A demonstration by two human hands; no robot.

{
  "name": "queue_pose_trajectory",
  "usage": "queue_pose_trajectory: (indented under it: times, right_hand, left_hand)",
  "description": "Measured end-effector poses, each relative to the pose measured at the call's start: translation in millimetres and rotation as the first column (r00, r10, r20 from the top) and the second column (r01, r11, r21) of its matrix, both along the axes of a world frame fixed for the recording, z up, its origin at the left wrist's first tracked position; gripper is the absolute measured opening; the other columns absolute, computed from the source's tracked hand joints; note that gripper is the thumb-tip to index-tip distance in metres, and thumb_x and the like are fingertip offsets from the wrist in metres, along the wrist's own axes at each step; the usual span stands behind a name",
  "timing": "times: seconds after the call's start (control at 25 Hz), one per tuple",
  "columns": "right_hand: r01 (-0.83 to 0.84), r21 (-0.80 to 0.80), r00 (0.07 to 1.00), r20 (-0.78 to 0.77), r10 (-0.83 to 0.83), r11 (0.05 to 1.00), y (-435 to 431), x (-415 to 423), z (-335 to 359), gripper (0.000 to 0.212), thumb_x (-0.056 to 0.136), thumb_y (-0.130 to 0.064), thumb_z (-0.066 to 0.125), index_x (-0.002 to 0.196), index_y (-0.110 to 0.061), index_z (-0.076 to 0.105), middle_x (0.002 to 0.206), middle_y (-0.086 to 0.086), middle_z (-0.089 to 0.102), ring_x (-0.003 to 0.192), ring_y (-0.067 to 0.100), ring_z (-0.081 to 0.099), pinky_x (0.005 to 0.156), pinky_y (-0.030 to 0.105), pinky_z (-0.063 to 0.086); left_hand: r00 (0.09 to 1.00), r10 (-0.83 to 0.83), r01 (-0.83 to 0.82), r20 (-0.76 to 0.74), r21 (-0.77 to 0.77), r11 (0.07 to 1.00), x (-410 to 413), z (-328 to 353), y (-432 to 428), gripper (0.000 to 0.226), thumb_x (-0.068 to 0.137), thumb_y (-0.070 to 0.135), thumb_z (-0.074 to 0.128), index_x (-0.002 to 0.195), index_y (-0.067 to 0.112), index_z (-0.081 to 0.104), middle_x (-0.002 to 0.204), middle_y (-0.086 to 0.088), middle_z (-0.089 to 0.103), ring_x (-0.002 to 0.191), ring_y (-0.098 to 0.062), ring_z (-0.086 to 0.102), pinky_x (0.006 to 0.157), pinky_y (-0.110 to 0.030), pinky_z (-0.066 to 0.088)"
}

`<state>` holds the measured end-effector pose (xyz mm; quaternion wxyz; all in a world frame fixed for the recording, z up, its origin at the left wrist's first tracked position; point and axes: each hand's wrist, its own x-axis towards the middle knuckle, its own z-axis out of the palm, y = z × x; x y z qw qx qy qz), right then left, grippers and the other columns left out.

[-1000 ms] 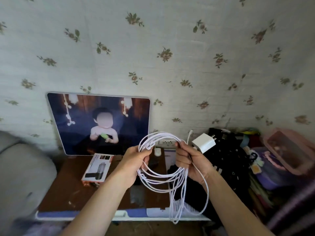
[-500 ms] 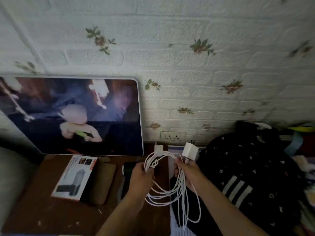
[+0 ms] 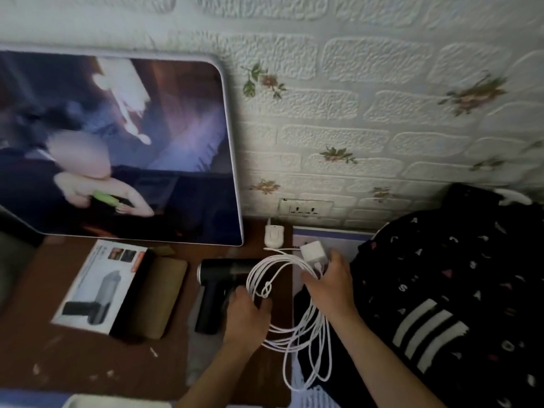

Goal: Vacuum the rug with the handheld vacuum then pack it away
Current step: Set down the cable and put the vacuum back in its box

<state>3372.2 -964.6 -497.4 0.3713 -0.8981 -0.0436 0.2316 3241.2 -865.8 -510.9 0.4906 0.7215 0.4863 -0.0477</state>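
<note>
- While both hands work over a brown bench [image 3: 88,357], the left grip [image 3: 247,316] is curled round one side of a coiled white charging cable [image 3: 253,272]. The right grip [image 3: 326,287] holds the opposite side, its fingertips by the white plug adapter [image 3: 312,251] at the coil's 1 o'clock.
- The black handheld vacuum [image 3: 223,270] lies on its side on the bench at 10 o'clock from the left grip, its body partly under the coil. No rug is in view.
- A printed box [image 3: 97,290] picturing the vacuum lies at 9 o'clock from it, open end toward it, with a brown cardboard insert [image 3: 167,293] between the two.
- Several loops sag loose toward 6 o'clock, and a small knot [image 3: 266,290] shows in the strands just above the left grip.
- Vacuuming looks done and packing away is under way; the step in hand appears to be tidying the cable.
- Done well, that likely means drawing the sagging loops up to match the rest before either grip lets go, and not pulling the knot tight.
- Setting the coil down at 6 o'clock, off the vacuum, should leave the vacuum free to slide toward the box.
- A black patterned garment [image 3: 441,290] lies at 3 o'clock, just beside the right grip, and stray loops could snag on it.
</note>
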Motion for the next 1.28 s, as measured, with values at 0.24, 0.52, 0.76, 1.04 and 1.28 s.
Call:
queue_pose_trajectory:
  times: [0.24, 0.52, 0.76, 1.04, 1.28]
  right_hand:
    - [-0.048, 0.089, 0.99, 0.136, 0.036, 0.995, 26.6, -12.6, 48.8, 0.05, 0.089, -0.029, 0.066, 0.134, -0.015, 0.051, 0.132, 0.004, 0.053, 0.124, 0.022, 0.051, 0.104, 0.039, 0.044]
    - [-0.203, 0.128, 0.941, 0.3, 0.157, 0.971, 84.7, -83.0, 54.5, 0.026, 0.093, -0.018, 0.061, 0.119, -0.02, 0.058, 0.118, -0.003, 0.057, 0.111, 0.012, 0.055, 0.088, 0.007, 0.033]
    - [-0.302, -0.099, 0.953, -0.018, 0.301, 0.948, 120.0, -136.3, 12.6, 0.077, 0.082, -0.041, 0.07, 0.144, -0.019, 0.03, 0.125, 0.015, 0.06, 0.113, 0.032, 0.061, 0.092, 0.039, 0.051]
    - [-0.128, -0.131, 0.99, 0.035, 0.134, 0.983, 149.9, -160.9, -6.5, 0.1, 0.086, -0.033, 0.071, 0.156, -0.032, 0.0, 0.123, 0.022, 0.052, 0.108, 0.039, 0.06, 0.093, 0.041, 0.048]
    - [-0.024, -0.052, 0.999, 0.019, 0.025, 0.998, 160.0, -167.9, -2.0, 0.092, 0.087, -0.021, 0.069, 0.155, -0.036, 0.009, 0.126, 0.023, 0.051, 0.107, 0.042, 0.06, 0.09, 0.044, 0.05]
  left_hand:
    - [0.997, 0.017, -0.016, 0.073, -0.007, 1.0, -21.1, 25.3, 25.5, 0.026, 0.094, 0.032, 0.056, 0.113, 0.015, 0.056, 0.104, 0.001, 0.064, 0.085, -0.007, 0.06, 0.069, -0.023, 0.046]
    - [0.988, 0.042, -0.068, 0.151, 0.173, 0.983, -49.2, 53.3, 89.7, 0.019, 0.095, 0.035, 0.051, 0.108, 0.024, 0.058, 0.102, 0.003, 0.066, 0.094, -0.015, 0.064, 0.082, -0.037, 0.054]
    - [0.958, -0.111, 0.015, 0.264, 0.342, 0.939, -80.1, 60.5, 134.0, 0.008, 0.093, 0.018, 0.054, 0.096, 0.016, 0.062, 0.095, -0.003, 0.068, 0.091, -0.022, 0.064, 0.082, -0.042, 0.052]
    - [0.946, -0.185, 0.314, -0.265, 0.62, 0.719, -137.4, 16.2, 215.5, 0.057, 0.093, 0.039, 0.046, 0.146, 0.022, 0.034, 0.159, -0.008, 0.026, 0.148, -0.032, 0.016, 0.117, -0.052, 0.018]
    - [0.93, -0.247, 0.363, -0.273, 0.581, 0.728, -145.9, 4.3, 223.3, 0.062, 0.094, 0.042, 0.042, 0.15, 0.026, 0.022, 0.162, -0.005, 0.02, 0.149, -0.029, 0.013, 0.117, -0.054, 0.018]
